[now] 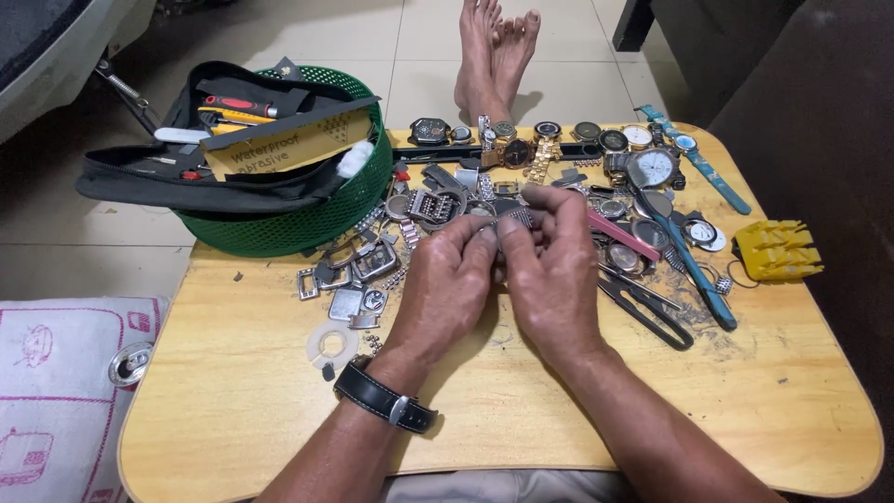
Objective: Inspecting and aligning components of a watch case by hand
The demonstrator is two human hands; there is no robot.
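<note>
A short silver metal watch-band piece point(518, 220) is pinched between both hands point(445, 279) point(554, 270) over the wooden desk point(233, 391) (fitting seemingly unfinished); loose clasps point(349, 270) lie unsorted.

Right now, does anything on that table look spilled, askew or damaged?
Yes. Dark gritty debris is smeared over the wooden table near the black pliers. Loose metal clasps and links lie scattered beside the green plastic basket. Nothing looks clearly broken.
</note>
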